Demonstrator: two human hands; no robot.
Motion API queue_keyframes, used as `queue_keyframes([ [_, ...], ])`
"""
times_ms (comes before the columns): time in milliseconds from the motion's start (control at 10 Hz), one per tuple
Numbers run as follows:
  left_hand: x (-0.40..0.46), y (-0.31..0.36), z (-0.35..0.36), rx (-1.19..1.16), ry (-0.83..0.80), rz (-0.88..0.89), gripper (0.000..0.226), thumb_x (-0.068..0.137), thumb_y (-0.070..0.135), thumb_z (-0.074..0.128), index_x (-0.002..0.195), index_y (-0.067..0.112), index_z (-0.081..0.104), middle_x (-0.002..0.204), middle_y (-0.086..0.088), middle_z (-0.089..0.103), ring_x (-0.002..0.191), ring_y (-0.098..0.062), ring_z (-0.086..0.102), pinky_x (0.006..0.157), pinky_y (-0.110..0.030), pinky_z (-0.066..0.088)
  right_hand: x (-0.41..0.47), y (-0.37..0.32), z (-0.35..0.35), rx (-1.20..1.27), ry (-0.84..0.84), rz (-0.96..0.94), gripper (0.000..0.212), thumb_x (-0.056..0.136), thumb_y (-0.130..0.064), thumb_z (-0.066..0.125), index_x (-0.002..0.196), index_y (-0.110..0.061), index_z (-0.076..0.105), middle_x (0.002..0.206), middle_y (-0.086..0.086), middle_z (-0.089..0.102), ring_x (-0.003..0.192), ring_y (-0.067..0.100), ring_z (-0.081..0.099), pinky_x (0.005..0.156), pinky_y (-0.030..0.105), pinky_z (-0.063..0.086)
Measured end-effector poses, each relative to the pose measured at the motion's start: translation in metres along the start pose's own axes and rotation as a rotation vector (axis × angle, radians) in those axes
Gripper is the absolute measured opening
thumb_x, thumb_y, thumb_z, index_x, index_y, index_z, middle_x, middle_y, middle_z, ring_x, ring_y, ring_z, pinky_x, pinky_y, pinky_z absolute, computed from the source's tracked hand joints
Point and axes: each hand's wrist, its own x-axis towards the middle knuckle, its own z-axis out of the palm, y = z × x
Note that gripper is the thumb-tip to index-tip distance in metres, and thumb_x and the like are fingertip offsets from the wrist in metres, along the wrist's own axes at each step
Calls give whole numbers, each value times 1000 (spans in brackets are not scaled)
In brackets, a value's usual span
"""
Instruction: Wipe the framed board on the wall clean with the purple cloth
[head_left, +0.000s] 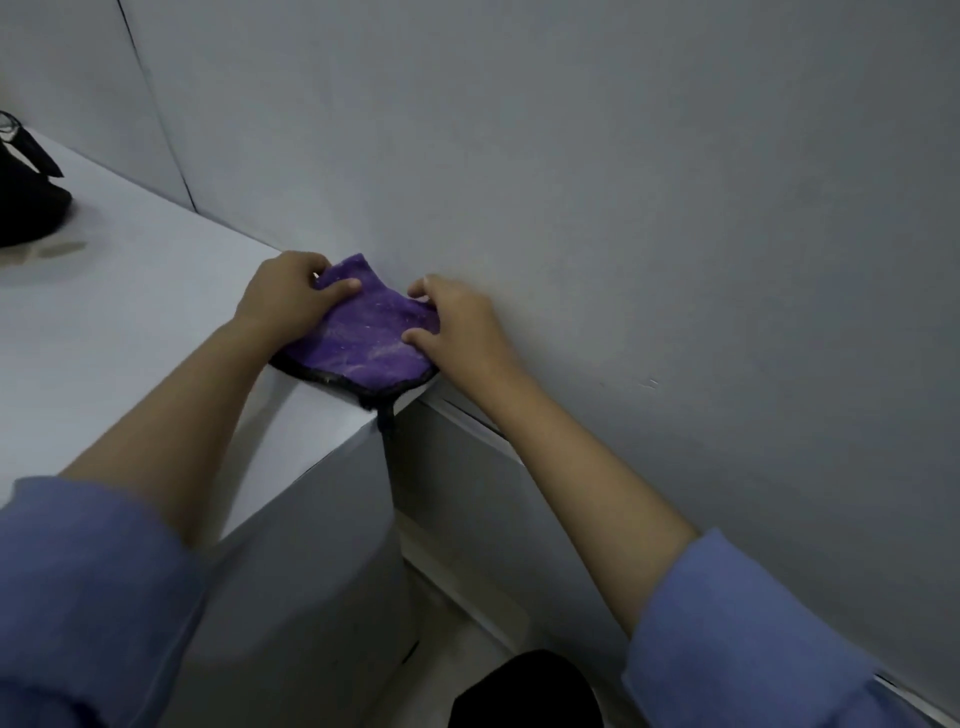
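A purple cloth with a dark hem and a hanging loop lies on the far right corner of a white cabinet top, right against the wall. My left hand pinches its far left edge, thumb on top. My right hand grips its right edge with thumb and fingers. Between the two hands the cloth is bunched up. No framed board is in view.
A plain grey wall fills the right and far side. A black bag-like object sits at the far left of the cabinet top. Below, the cabinet's side, a strip of floor and a dark shape show.
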Motion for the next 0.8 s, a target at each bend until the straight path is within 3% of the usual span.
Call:
queue_keyframes([
  [100,0,-5,6,60,35,-10,41,85,48,58,90,8,63,82,-12,62,78,-31,57,68,-39,46,-4,-3,3,-90,95,-95,38,78,-10,73,112,-4,59,110,12,60,99,24,56,80,28,46],
  [200,-3,-3,0,4,28,67,43,82,47,63,111,15,62,105,-12,60,91,-26,56,77,-33,42,-9,-3,7,-178,194,-202,27,79,-12,71,103,-2,63,103,14,62,94,27,55,76,34,48],
  [300,-8,6,-7,-69,-180,163,52,84,47,58,128,18,53,133,-8,50,120,-25,47,94,-29,33,-14,0,13,-146,43,-137,40,85,-30,64,117,-4,60,115,12,62,105,28,54,91,39,46],
  [400,-16,6,-9,73,-537,133,72,83,59,47,145,27,27,156,5,16,143,-16,10,113,-35,12,-19,3,15,-119,-94,-53,49,91,-38,55,127,-5,55,128,12,57,119,27,49,103,40,37],
  [500,-23,2,-9,189,-618,101,84,79,75,37,147,35,9,157,10,0,143,-13,-6,116,-46,5,-20,-1,10,-111,-137,-7,51,93,-39,51,132,-6,50,138,11,50,129,25,40,110,38,28],
  [600,-33,7,-9,223,-518,135,81,80,73,29,148,31,14,157,7,9,143,-17,4,112,-53,9,-22,-7,2,-55,-192,33,51,92,-36,55,132,-5,50,135,13,51,126,27,42,109,36,30],
  [700,-41,15,-5,134,-271,189,60,90,52,44,140,21,36,147,-6,36,132,-26,34,107,-54,27,-32,-12,-16,23,-152,50,44,90,-29,60,126,-3,55,128,15,56,118,27,50,103,33,37],
  [800,-50,37,0,92,-102,296,44,88,35,58,128,18,54,141,-9,46,133,-27,34,107,-48,29,-44,-13,-40,89,13,57,25,92,-25,58,104,-4,64,105,14,65,96,25,59,84,33,46],
])
